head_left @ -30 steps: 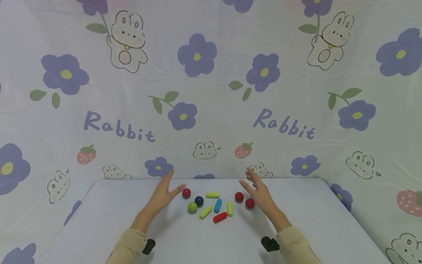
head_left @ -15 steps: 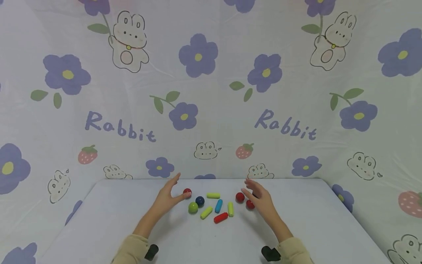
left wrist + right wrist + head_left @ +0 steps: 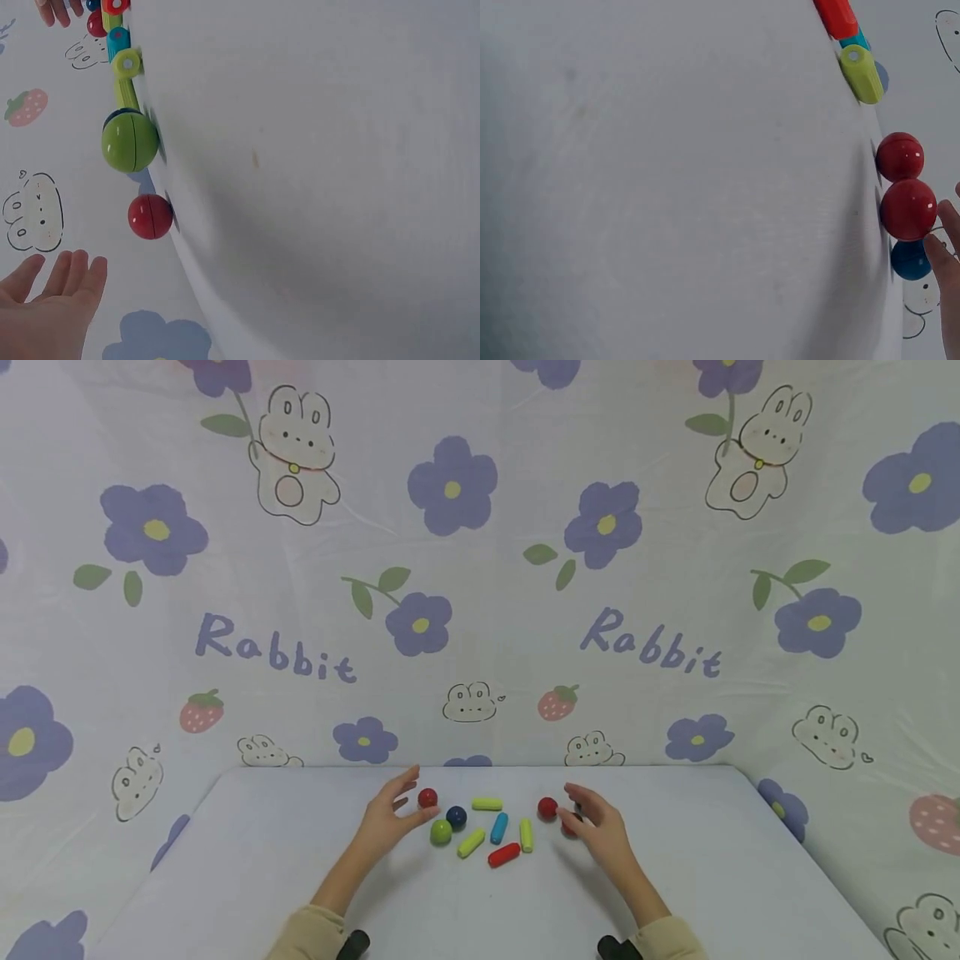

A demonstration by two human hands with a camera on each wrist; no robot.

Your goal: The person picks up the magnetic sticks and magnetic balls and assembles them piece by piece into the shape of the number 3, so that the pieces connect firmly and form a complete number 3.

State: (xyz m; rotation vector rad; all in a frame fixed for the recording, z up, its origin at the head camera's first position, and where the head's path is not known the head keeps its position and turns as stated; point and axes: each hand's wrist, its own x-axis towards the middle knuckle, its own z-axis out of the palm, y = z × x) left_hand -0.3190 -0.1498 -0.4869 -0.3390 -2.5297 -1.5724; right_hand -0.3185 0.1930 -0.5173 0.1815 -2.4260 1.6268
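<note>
My left hand (image 3: 381, 825) hovers with thumb and fingers spread, holding nothing. Its thumb reaches toward a red ball (image 3: 427, 797), which sits just past the fingertips in the left wrist view. Close by are a green ball (image 3: 441, 832) and a dark blue ball (image 3: 457, 817). On the other side my right hand (image 3: 606, 831) is spread over a second red ball (image 3: 908, 209), partly covering it in the head view. Thumb and fingertips are right at that ball. Another red ball (image 3: 547, 808) lies to its left, and a blue ball (image 3: 910, 262) is mostly hidden behind the hand.
Between the hands lie short ridged sticks: yellow-green ones (image 3: 487, 804), a blue one (image 3: 499, 828) and a red one (image 3: 504, 855). They rest on a white table (image 3: 465, 914). A printed curtain (image 3: 495, 568) rises at its back edge.
Both hands have come down and in toward the balls. The left thumb has passed in front of the left red ball and below it; the right hand now covers part of the right red ball.
</note>
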